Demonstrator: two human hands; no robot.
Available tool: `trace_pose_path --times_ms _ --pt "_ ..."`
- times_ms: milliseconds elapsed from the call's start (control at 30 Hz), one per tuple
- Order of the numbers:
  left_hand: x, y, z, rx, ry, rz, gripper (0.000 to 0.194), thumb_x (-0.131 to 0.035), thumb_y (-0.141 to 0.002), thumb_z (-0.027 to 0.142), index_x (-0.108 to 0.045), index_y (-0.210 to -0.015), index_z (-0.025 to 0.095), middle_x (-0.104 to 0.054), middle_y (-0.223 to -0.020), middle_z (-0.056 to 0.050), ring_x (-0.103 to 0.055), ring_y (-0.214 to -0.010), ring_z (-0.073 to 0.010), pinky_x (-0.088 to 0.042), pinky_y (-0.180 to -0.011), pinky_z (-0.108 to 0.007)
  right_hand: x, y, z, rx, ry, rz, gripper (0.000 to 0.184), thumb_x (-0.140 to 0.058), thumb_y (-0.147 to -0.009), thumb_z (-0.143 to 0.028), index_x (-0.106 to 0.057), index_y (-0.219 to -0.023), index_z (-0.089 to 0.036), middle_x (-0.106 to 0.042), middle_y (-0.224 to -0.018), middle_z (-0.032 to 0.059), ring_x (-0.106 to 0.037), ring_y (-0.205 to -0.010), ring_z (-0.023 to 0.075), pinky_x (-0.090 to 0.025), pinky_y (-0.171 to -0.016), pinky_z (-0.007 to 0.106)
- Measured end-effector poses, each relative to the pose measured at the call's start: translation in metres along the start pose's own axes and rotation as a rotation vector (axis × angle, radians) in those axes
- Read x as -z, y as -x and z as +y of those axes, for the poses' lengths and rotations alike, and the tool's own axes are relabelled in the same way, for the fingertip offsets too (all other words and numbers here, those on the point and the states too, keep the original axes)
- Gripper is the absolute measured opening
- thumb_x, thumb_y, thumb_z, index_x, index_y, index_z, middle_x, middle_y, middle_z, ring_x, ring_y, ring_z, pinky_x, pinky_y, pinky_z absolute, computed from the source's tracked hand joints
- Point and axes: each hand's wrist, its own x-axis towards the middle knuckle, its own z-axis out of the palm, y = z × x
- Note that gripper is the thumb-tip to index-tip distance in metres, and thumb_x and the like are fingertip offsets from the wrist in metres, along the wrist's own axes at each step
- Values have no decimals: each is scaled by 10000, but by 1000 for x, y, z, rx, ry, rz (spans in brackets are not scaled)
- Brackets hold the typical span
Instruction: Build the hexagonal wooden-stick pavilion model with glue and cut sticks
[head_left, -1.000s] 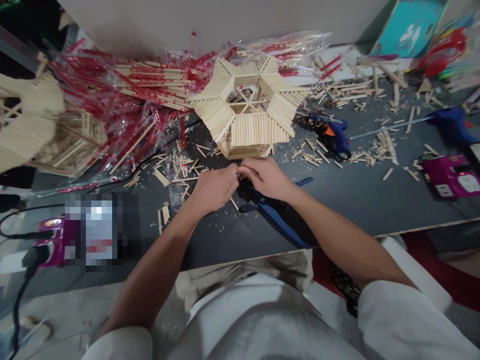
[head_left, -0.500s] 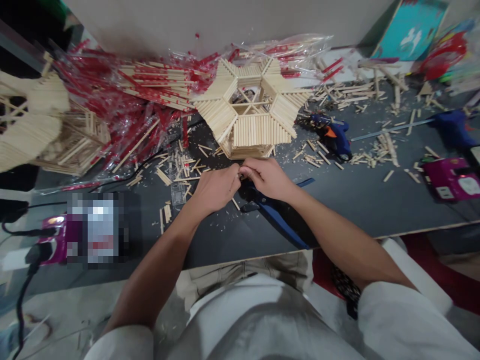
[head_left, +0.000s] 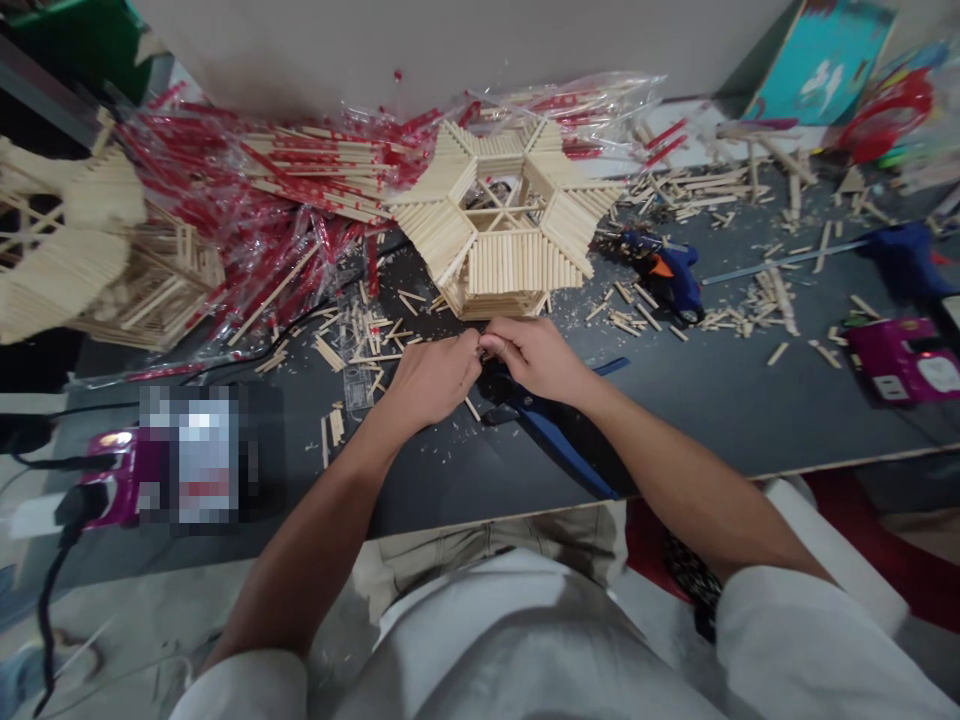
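Head view. Near the middle of the dark surface [head_left: 735, 410]: left hand [head_left: 436, 378] and right hand [head_left: 538, 360], fingers curled narrow, tips meeting; anything pinched between them hidden, so impossible to tell. Beside and partly beneath the right hand: blue-and-black hand tool [head_left: 566, 450], lying with long axis oblique, head toward the far left corner, handle ends at the near edge. Just beyond both hands: stick structure [head_left: 529, 262], open centre facing upward, one slatted panel toward the near edge. Toward the right edge: glue gun [head_left: 677, 282], among stick offcuts [head_left: 780, 297].
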Motion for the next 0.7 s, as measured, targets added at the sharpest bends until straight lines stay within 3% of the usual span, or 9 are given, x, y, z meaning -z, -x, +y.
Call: trace_pose_path --times_ms 700 --pt "-1 0 5 20 -50 45 332 -316 -1060 294 -614 -1143 174 -790 -1004 -135 -772 -889 -325 -473 -692 -377 2 -1 -2 -15 19 3 387 -447 -1114 -408 -575 -818 -194 -550 -703 -10 -489 -655 136 -344 -673 266"
